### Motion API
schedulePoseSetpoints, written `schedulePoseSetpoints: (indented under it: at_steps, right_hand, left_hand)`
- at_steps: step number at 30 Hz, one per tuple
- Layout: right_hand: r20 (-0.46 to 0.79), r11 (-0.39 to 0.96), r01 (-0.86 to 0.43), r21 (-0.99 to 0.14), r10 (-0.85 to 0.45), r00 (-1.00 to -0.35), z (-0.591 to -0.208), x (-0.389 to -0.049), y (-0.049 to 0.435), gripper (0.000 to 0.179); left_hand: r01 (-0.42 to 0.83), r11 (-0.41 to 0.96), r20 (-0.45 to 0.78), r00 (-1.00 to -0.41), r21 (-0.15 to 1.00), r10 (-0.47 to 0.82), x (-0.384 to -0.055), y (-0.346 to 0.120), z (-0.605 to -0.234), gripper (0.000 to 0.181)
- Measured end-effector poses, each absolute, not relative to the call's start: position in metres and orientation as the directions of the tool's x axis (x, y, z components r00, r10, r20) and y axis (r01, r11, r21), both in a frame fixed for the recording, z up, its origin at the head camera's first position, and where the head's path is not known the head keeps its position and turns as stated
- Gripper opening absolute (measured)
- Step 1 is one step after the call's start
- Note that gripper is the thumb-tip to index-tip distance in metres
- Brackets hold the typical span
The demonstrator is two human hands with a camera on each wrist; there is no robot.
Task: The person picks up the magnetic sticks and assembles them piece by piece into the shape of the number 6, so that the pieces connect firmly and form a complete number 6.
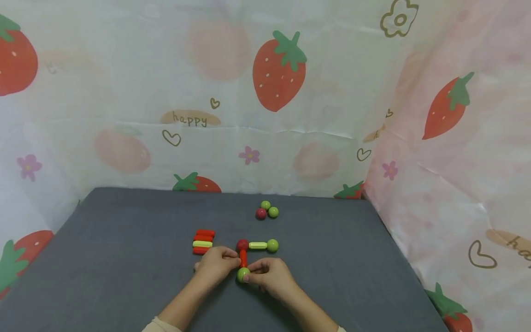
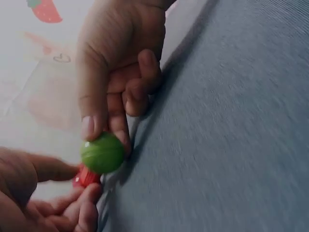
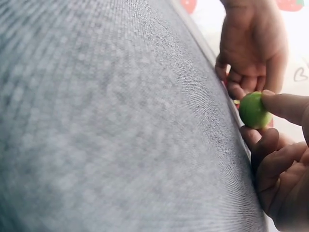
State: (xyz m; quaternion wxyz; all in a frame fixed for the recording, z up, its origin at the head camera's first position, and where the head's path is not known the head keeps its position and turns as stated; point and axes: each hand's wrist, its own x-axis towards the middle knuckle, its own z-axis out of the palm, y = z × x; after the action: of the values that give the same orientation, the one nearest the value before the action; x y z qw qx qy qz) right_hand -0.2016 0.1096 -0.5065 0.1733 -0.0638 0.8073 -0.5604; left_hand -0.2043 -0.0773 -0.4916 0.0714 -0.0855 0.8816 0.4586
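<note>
On the dark cloth lies an L-shaped joined piece. Its red ball (image 1: 242, 245) forms the corner, from which a yellow-green rod (image 1: 258, 246) runs right to a green ball (image 1: 272, 245). Toward the person, a red rod (image 1: 243, 259) extends from that corner to a nearer green ball (image 1: 243, 275). My left hand (image 1: 216, 266) pinches the red rod from the left, its fingertips around it in the left wrist view. Thumb and fingers of my right hand (image 1: 271, 275) pinch the nearer green ball (image 3: 254, 110). Fingers partly hide where rod and ball meet.
Left of the joined piece, several loose rods (image 1: 203, 238), red and one yellow-green, lie in a stack-like row close to my left hand. Two green balls and a red ball (image 1: 261, 213) sit together farther back. Strawberry-print cloth (image 1: 232, 152) surrounds the dark tabletop (image 1: 344, 258).
</note>
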Motion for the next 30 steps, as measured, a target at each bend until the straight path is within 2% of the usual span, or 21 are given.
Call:
schedulePoseSetpoints:
  at_steps: [5,9,16,22,30]
  right_hand:
    - [-0.202,0.363,0.083,-0.928,-0.304,-0.931,-0.508,-0.203,0.110,0.027]
    - [-0.188,0.364,0.067,-0.929,-0.306,-0.933,-0.509,-0.204,0.109,0.027]
    - [-0.168,0.367,0.046,-0.929,-0.308,-0.936,-0.508,-0.207,0.109,0.026]
    - [-0.166,0.372,0.043,-0.927,-0.305,-0.938,-0.508,-0.211,0.109,0.026]
    - [-0.188,0.368,0.074,-0.927,-0.284,-0.940,-0.508,-0.215,0.107,0.025]
  left_hand:
    - [-0.131,0.511,-0.154,-0.988,0.849,0.002,-0.196,-0.094,-0.491,0.024]
    - [-0.049,0.532,-0.074,-0.997,0.846,0.025,-0.194,-0.114,-0.489,0.025]
    - [0.072,0.676,0.051,-0.997,0.733,0.050,-0.200,-0.151,-0.493,0.027]
    - [0.128,0.779,0.092,-0.992,0.614,0.090,-0.211,-0.174,-0.494,0.033]
    - [0.132,0.788,0.073,-0.991,0.601,0.110,-0.219,-0.184,-0.502,0.031]
